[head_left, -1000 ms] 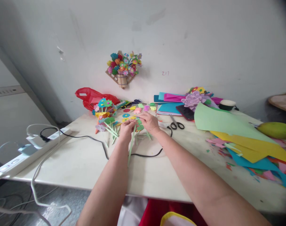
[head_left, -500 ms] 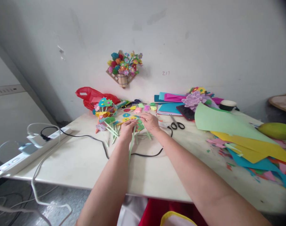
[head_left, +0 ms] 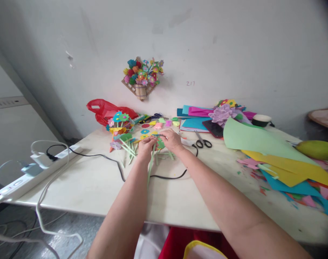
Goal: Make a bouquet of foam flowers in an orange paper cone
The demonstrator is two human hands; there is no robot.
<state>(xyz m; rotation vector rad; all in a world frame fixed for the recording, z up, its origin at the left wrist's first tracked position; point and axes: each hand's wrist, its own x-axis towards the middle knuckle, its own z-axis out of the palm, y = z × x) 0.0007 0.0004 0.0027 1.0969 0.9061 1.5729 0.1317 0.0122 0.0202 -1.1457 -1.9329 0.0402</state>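
From here I see the left hand (head_left: pixel 145 146) pinched on a pale green strip (head_left: pixel 151 163), which runs lengthwise from its fingertips toward the person; the right hand (head_left: pixel 169 139), fingers closed together, sits just beside, slightly farther from the strip.

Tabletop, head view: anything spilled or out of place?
Two untidy spots. Small coloured scraps lie scattered at the right, near the yellow sheet, like unswept offcuts. A black cable loops loosely across the table, through the work area. No spilled liquid visible.
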